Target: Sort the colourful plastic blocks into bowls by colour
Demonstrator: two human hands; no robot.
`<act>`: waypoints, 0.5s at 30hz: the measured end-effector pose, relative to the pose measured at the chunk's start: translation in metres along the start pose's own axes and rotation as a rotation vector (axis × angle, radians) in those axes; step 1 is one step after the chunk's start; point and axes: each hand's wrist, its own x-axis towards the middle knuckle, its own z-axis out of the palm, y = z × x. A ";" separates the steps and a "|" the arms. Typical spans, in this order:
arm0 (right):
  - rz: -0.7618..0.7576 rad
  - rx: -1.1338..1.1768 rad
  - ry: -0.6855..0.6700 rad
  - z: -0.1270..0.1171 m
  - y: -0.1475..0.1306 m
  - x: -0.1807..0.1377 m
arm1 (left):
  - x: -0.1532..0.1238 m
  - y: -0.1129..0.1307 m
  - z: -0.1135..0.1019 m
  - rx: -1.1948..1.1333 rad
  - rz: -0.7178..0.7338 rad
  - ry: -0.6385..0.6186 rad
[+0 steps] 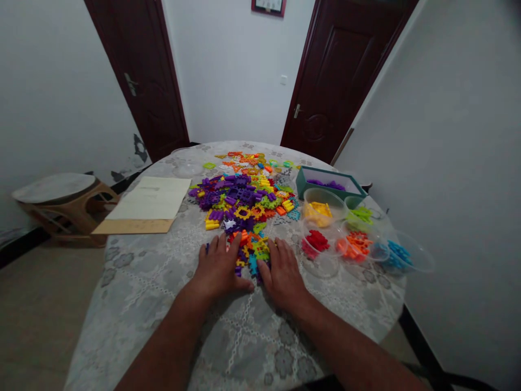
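Observation:
My left hand (217, 269) rests with its fingers spread over the near left side of a small heap of plastic building pieces (256, 251). On the heap's right side lies my right hand (283, 271), fingers stretched forward and the thumb pointing inward. Yellow, green, orange, blue and purple pieces show between the two hands; some are hidden under the fingers. Just beyond, a larger mixed pile (240, 195) spreads out, mostly purple with yellow, green and orange pieces.
To the right stand clear bowls of sorted pieces: yellow (319, 213), red (315, 243), orange (354, 245), blue (399, 254) and green (360, 214). Behind them is a green box (301, 184) with purple pieces. Paper (152, 198) lies at left; a stool (57, 201) stands beyond the table (163, 282).

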 end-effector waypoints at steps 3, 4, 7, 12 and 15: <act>-0.059 0.034 -0.042 0.000 -0.005 0.002 | 0.000 0.000 0.001 0.010 0.017 0.039; -0.082 0.039 -0.057 0.000 -0.007 0.003 | 0.000 -0.002 0.000 0.008 0.026 0.063; -0.140 0.031 -0.079 0.000 -0.012 0.010 | 0.004 -0.007 0.000 0.010 0.046 0.129; -0.152 0.033 -0.046 0.004 -0.016 0.032 | 0.016 -0.022 0.007 0.004 0.089 0.235; -0.122 0.043 -0.020 0.008 -0.016 0.042 | 0.025 -0.030 0.014 -0.041 0.116 0.296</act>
